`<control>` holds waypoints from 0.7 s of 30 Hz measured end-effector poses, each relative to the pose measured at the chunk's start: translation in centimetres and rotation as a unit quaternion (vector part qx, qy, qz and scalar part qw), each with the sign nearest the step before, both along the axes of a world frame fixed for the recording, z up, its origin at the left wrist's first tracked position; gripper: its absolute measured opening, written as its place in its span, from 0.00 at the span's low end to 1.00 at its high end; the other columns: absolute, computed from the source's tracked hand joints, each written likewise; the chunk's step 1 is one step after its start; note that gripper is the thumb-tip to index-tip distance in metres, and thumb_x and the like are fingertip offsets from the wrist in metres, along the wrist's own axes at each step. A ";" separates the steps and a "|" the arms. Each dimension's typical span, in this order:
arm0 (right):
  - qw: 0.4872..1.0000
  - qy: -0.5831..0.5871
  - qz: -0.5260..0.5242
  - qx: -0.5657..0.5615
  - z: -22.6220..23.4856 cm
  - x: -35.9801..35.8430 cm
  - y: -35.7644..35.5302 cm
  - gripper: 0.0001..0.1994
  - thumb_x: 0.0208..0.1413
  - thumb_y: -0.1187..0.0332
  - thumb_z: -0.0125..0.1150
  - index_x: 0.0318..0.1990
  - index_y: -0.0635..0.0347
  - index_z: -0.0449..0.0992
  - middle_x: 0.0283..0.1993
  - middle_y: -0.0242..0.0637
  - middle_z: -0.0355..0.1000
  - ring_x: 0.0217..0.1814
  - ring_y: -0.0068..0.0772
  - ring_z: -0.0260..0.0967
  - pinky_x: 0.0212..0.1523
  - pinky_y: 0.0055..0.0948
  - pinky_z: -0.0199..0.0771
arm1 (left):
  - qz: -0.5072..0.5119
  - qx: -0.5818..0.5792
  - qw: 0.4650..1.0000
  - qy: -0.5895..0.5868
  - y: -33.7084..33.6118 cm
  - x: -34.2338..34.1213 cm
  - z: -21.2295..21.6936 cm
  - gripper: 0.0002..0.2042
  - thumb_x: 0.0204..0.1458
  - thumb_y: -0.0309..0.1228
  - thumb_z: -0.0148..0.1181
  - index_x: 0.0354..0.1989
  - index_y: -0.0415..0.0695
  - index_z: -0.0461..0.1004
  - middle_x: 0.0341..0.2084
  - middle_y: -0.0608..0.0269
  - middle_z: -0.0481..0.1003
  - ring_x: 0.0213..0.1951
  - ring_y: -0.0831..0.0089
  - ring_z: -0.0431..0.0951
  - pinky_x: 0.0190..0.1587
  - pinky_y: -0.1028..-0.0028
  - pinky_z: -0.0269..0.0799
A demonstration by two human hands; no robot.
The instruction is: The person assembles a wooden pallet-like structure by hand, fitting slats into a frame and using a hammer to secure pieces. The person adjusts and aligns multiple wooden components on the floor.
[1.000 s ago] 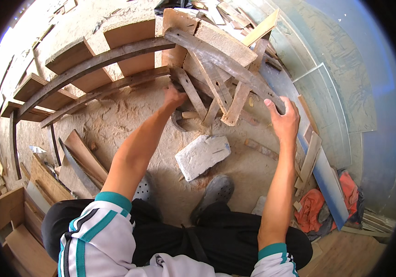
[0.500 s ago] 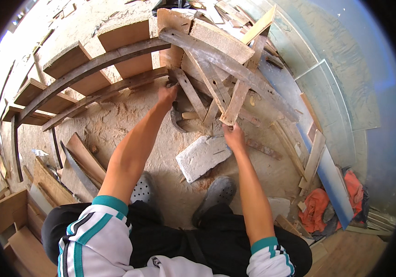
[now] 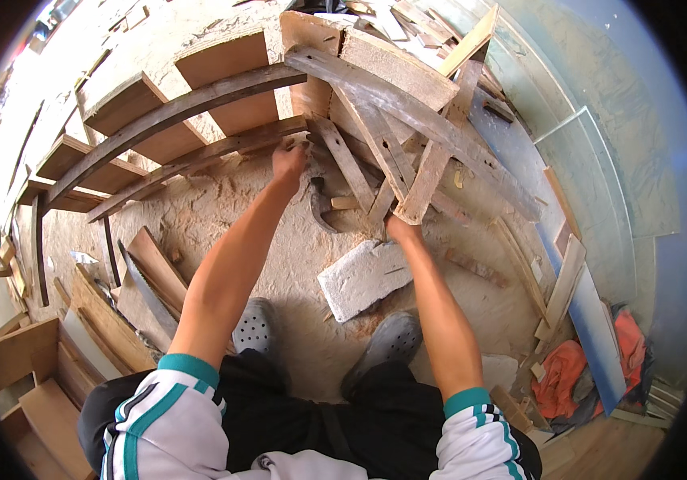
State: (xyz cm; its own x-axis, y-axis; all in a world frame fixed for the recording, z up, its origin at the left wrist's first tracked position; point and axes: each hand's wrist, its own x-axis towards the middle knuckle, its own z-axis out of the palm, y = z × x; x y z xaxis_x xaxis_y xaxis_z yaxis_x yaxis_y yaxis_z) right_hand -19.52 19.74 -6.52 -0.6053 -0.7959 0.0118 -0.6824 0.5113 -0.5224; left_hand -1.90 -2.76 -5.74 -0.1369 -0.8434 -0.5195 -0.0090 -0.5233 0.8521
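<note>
Beside the right end of the lower curved wooden rail [image 3: 223,147], my left hand [image 3: 288,162] is closed, and whatever it pinches is too small to make out. My right hand [image 3: 401,230] is at the lower end of a short wooden brace [image 3: 426,188], its fingers hidden behind the wood. Both hands are close to a wooden frame of curved rails, slanted braces and crosswise boards [image 3: 227,68]. On the floor between my hands lies a claw hammer [image 3: 321,210] with a dark curved head and a wooden handle. A pale block [image 3: 363,278] lies just nearer to me.
A handsaw [image 3: 147,292] leans among boards at the left, by an open wooden box [image 3: 19,352]. Glass sheets [image 3: 591,184] stand at the right. Orange cloth [image 3: 561,380] lies beside a long blue-white board [image 3: 599,344]. Wood scraps and sawdust litter the floor.
My right hand has slipped farther behind the brace's lower end, hiding its fingers. My left hand stays near the rail's end. The whole view has shifted slightly.
</note>
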 end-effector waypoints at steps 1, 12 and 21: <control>0.999 -0.037 -0.011 0.035 2.0 0.7 -0.3 0.23 0.46 0.58 0.68 0.47 0.63 0.75 0.49 0.54 0.72 0.54 0.59 0.67 0.53 0.45 0.68 | 0.039 0.010 0.999 0.016 0.2 1.2 0.1 0.18 0.56 0.36 0.57 0.52 0.42 0.69 0.41 0.62 0.75 0.42 0.69 0.76 0.41 0.70 0.76; 0.865 -0.473 -0.166 -0.032 7.3 1.4 -0.9 0.28 0.53 0.52 0.64 0.50 0.70 0.72 0.48 0.52 0.75 0.49 0.48 0.74 0.47 0.38 0.73 | 0.108 0.065 0.960 0.251 -0.9 0.7 3.1 0.15 0.58 0.34 0.58 0.50 0.39 0.68 0.49 0.58 0.70 0.47 0.67 0.74 0.45 0.74 0.79; 0.962 -0.261 -0.070 -0.027 7.9 3.5 -1.4 0.35 0.56 0.49 0.60 0.60 0.73 0.63 0.61 0.61 0.63 0.64 0.55 0.61 0.61 0.41 0.61 | 0.100 0.064 0.945 0.305 -1.5 -0.2 2.5 0.22 0.58 0.33 0.59 0.56 0.38 0.60 0.50 0.57 0.68 0.47 0.66 0.73 0.51 0.68 0.76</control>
State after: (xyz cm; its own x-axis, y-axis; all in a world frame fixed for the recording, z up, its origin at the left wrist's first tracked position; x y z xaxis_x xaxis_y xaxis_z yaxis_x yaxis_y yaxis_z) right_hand -16.07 18.30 1.36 -0.6419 -0.7124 -0.2837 -0.2453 0.5413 -0.8042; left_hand -2.08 -4.22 -3.25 -0.2878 -0.8199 -0.4950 0.5740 -0.5614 0.5962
